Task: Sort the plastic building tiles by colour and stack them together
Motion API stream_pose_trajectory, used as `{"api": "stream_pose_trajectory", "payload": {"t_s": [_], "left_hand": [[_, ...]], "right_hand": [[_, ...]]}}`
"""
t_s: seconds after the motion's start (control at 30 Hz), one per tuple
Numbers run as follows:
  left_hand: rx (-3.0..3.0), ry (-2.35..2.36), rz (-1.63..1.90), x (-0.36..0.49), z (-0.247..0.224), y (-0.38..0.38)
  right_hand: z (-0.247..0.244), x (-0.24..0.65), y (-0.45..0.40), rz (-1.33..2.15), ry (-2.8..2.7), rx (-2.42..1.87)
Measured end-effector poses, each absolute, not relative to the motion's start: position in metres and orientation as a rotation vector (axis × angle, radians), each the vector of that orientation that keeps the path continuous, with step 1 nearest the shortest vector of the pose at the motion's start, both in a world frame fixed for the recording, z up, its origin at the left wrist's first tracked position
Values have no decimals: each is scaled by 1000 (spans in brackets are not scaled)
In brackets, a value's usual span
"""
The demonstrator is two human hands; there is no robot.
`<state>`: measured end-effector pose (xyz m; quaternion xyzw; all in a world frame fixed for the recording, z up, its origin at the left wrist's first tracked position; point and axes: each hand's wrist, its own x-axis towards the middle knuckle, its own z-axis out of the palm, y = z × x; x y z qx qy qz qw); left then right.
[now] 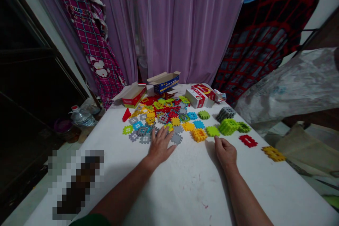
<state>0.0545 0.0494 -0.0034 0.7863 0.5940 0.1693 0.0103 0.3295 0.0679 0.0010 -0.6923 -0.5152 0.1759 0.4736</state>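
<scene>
My left hand (pixel 161 144) lies with its fingers spread at the front edge of a loose pile of coloured plastic pieces, its fingertips on a yellow-green piece (pixel 168 126). Grey pieces (pixel 176 138) lie beside it. My right hand (pixel 226 151) is curled, thumb against the fingers, just in front of a flat green piece (pixel 212 131); whatever it may hold is hidden. Between the hands sits an orange stack (pixel 199 135). A green stack (pixel 228 127) and a dark grey stack (pixel 226 113) stand beyond my right hand.
Open boxes, one red (pixel 134 96) and one blue (pixel 166 83), stand behind the pile, with a red and white box (pixel 200 95) to their right. A red piece (pixel 248 141) and a yellow stack (pixel 273 153) lie near the right edge of the white table (pixel 185 187).
</scene>
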Motion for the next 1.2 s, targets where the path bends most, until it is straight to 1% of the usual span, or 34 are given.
{"api": "stream_pose_trajectory", "payload": {"t_s": [0.07,0.23,0.37,0.73,1.03,1.2], "left_hand": [[2504,1761,494,58,-2,50],[2483,1843,471,61,6,68],[2576,1777,495,63,9,73],[2467,1836,420,75,13,101],[2617,1759,366,73,9,72],[2601,1691,357,76,11,68]], "right_hand": [[1,329,68,426,-1259,-1691],[0,329,68,432,-1265,-1685],[-1,330,69,446,-1262,-1676],[1,328,70,448,-1255,-1666],[-4,329,71,454,-1259,-1649],[-5,330,72,450,-1250,-1650]]}}
